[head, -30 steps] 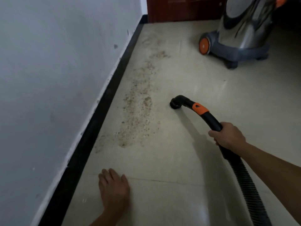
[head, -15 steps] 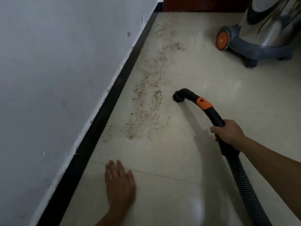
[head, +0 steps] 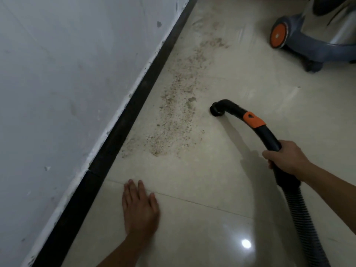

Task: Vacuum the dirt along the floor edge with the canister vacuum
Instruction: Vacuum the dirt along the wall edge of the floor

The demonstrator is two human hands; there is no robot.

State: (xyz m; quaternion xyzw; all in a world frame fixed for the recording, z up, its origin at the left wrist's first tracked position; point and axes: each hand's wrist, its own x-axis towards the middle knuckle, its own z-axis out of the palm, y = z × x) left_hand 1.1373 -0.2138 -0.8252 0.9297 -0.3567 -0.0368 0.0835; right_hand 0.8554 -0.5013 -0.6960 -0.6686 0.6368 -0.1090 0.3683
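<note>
head: gritty dirt (head: 179,112), ribbed hose (head: 297,209)

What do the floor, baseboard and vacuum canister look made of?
Pale beige floor: likely glazed ceramic tile, glossy; it mirrors a lamp and shows a grout line. Black baseboard strip: matte, material unclear. Silvery vacuum canister: probably polished steel, streaky reflections.
</note>
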